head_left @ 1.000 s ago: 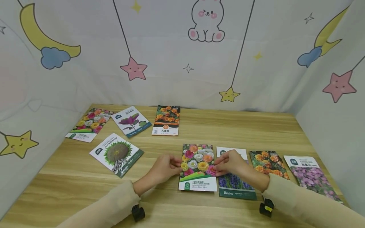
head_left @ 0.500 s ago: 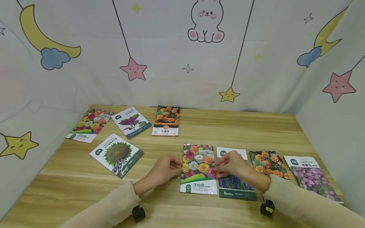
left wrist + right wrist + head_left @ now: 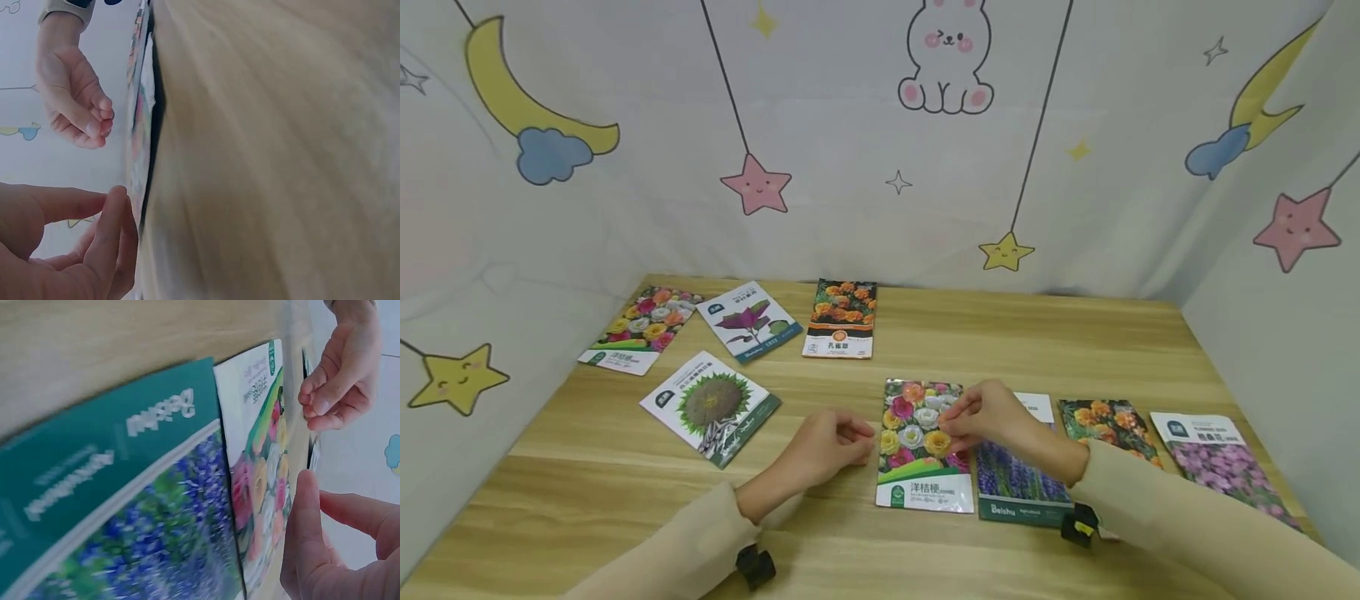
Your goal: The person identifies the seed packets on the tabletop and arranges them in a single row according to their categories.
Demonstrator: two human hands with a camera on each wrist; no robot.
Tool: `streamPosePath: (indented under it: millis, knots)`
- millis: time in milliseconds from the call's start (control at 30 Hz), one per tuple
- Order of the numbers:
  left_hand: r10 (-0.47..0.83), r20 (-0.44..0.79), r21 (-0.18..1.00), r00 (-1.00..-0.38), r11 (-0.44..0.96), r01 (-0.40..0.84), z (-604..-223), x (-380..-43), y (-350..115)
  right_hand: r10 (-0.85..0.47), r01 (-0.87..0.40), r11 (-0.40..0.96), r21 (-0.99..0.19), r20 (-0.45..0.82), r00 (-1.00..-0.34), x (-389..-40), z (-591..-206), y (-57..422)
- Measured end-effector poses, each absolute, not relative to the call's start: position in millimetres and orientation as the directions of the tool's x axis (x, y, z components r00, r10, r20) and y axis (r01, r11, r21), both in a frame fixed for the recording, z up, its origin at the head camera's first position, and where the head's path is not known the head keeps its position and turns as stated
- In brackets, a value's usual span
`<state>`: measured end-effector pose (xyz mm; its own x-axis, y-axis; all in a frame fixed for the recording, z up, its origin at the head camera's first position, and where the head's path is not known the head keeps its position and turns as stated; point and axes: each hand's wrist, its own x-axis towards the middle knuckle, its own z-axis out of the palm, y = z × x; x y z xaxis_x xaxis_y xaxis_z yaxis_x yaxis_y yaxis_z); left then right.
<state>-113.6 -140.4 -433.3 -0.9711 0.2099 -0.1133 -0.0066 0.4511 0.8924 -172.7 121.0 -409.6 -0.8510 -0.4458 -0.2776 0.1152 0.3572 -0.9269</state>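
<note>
A seed packet with mixed yellow, white and pink flowers (image 3: 923,483) lies flat on the wooden table in the head view. Just off its left edge is my left hand (image 3: 829,450), fingers loosely bent and holding nothing. Above the packet's right side hovers my right hand (image 3: 992,421), its thumb and fingertips close together with nothing between them. Beneath that hand and wrist, partly covered, lies a packet with blue-purple flower spikes (image 3: 156,531). The right wrist view shows these two packets side by side, edges close. The left wrist view shows the flower packet edge-on (image 3: 142,125).
To the right lie an orange marigold packet (image 3: 1101,425), partly behind my sleeve, and a pink-flower packet (image 3: 1225,471). At the back left are another mixed-flower packet (image 3: 643,329), a purple-leaf packet (image 3: 748,321), a sunflower packet (image 3: 711,408) and a marigold packet (image 3: 841,318).
Both hands have let go of the mixed-flower packet's edges. The right hand has risen and moved left over it; the left hand has drawn slightly left. The packet had shifted slightly right and nearer.
</note>
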Motion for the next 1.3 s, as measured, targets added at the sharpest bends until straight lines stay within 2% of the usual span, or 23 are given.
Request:
streamPosePath:
  millis: [367, 600, 800, 1067, 1300]
  knots:
    - [0.086, -0.156, 0.903, -0.984, 0.415, -0.107, -417, -103, -177, -0.481, 0.079, 0.386, -0.919, -0.274, -0.833, -183, -403, 82]
    - [-0.016, -0.151, 0.899, -0.988, 0.414, -0.144, -402, -101, -231, -0.545, 0.013, 0.353, -0.935, -0.218, -0.810, -191, -391, 45]
    - [-0.069, -0.196, 0.913, -0.978, 0.352, -0.207, -397, -96, -288, -0.554, -0.009, 0.394, -0.919, -0.230, -0.800, -192, -388, 19]
    - [-0.184, -0.168, 0.870, -0.968, 0.434, -0.234, -403, -83, -343, -0.587, 0.012, 0.353, -0.935, -0.232, -0.775, -193, -381, -15]
    - [-0.310, -0.168, 0.835, -0.936, 0.460, -0.302, -411, -79, -366, -0.640, -0.047, 0.349, -0.936, -0.202, -0.741, -200, -382, -44]
